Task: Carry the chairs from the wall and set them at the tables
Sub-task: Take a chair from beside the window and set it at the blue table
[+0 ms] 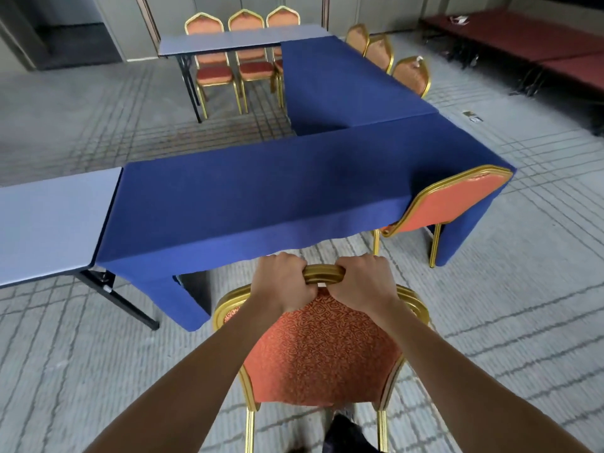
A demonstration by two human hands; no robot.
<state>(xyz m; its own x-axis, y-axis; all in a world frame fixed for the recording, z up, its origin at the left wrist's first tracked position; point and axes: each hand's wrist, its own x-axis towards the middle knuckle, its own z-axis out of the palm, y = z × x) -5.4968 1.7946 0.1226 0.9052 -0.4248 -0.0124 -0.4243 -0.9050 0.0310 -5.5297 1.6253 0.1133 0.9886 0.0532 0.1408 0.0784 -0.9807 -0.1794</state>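
The left hand (281, 279) and right hand (362, 282) gripped the top rail of a red chair (320, 351) just short of the blue-draped table (261, 191), a tucked chair (454, 204) already at its right end and other chairs (214, 44) set farther off, so this placing seemed unfinished

My forearms (202, 364) are bare as far as the picture's edge. My left hand (281, 282) and my right hand (362, 282) are bare too. Low down shows a blurred piece of my dark clothing (343, 433).
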